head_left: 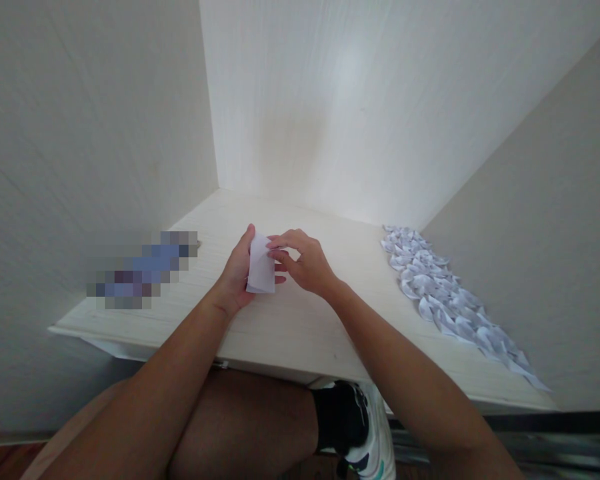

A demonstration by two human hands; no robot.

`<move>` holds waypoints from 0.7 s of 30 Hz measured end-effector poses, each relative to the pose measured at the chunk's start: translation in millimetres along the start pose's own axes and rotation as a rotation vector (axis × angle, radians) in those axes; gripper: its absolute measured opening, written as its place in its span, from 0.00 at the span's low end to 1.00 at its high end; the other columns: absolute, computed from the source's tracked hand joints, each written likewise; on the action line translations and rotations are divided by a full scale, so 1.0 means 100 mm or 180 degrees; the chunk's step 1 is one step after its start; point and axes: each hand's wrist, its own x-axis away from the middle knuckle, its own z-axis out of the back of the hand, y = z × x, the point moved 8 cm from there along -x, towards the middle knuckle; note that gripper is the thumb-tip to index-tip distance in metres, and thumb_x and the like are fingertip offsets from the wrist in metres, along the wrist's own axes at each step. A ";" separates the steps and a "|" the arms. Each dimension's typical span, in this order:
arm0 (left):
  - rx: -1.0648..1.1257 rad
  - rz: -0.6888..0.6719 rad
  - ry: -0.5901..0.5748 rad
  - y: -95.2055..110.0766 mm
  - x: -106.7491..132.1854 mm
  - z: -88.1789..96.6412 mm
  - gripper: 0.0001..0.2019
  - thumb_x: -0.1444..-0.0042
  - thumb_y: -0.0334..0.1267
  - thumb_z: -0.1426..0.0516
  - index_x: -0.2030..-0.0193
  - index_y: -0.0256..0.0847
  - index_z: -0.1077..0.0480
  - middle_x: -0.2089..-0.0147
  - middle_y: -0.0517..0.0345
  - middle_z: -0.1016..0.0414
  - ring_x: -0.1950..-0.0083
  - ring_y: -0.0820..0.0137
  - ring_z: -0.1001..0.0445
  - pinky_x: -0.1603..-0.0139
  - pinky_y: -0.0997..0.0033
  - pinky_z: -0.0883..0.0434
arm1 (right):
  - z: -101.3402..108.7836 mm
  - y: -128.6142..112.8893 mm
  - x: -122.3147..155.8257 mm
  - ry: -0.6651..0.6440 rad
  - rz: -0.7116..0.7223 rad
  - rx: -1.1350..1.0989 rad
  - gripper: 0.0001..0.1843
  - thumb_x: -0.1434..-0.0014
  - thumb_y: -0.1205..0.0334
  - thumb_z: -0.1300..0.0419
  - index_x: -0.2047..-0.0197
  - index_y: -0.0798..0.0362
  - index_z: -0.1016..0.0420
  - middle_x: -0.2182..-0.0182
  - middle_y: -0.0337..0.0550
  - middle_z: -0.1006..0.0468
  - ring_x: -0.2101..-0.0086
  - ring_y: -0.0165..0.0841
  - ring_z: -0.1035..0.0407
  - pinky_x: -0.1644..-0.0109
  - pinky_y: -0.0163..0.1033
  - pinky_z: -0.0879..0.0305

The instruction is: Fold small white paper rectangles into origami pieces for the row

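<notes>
A small folded white paper is held between my two hands, just above the pale shelf. My left hand wraps round it from the left and beneath, with fingertips showing past its right edge. From the right, my right hand pinches the paper's right edge between thumb and fingers. The paper stands longer than it is wide, with a loose layer visible at its lower end.
Many folded white paper pieces lie in overlapping rows along the right wall. A pixelated bluish item sits at the left. Pale panels enclose the shelf on three sides. My leg and a white shoe are below its front edge.
</notes>
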 end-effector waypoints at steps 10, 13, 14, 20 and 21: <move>0.0137 -0.0327 0.0672 0.03 -0.08 0.21 0.28 0.31 0.62 0.51 0.41 0.39 0.32 0.57 0.44 0.24 0.65 0.60 0.19 0.64 0.60 0.19 | 0.34 0.82 0.06 0.1285 -0.1589 -0.1117 0.22 0.44 0.39 0.33 0.63 0.51 0.23 0.73 0.36 0.26 0.71 0.31 0.33 0.64 0.37 0.33; 0.0177 -0.0458 0.0877 0.03 -0.15 0.29 0.28 0.31 0.62 0.51 0.39 0.40 0.35 0.55 0.45 0.25 0.62 0.61 0.18 0.60 0.60 0.18 | 0.35 1.06 0.15 0.1487 -0.1846 -0.1256 0.23 0.44 0.38 0.36 0.64 0.52 0.26 0.73 0.36 0.27 0.71 0.30 0.33 0.66 0.36 0.32; 0.0136 -0.0515 0.0943 0.03 -0.17 0.31 0.28 0.30 0.62 0.52 0.39 0.40 0.35 0.55 0.46 0.26 0.62 0.62 0.18 0.60 0.61 0.18 | 0.35 1.13 0.18 0.1528 -0.1934 -0.1313 0.23 0.44 0.38 0.37 0.64 0.52 0.26 0.72 0.37 0.27 0.71 0.30 0.32 0.66 0.36 0.32; -0.0207 -0.1316 0.1176 0.23 -0.33 0.37 0.17 0.29 0.55 0.47 0.46 0.44 0.34 0.61 0.59 0.31 0.69 0.71 0.22 0.63 0.71 0.22 | 0.32 1.39 0.32 0.1690 -0.2344 -0.1532 0.17 0.43 0.47 0.37 0.65 0.54 0.26 0.70 0.40 0.24 0.71 0.30 0.30 0.70 0.34 0.32; -0.0238 -0.1399 0.1204 0.25 -0.36 0.37 0.16 0.29 0.54 0.46 0.45 0.45 0.34 0.60 0.59 0.31 0.69 0.73 0.23 0.64 0.73 0.23 | 0.31 1.41 0.33 0.1710 -0.2383 -0.1546 0.16 0.43 0.48 0.37 0.66 0.54 0.25 0.70 0.40 0.24 0.71 0.30 0.30 0.70 0.34 0.32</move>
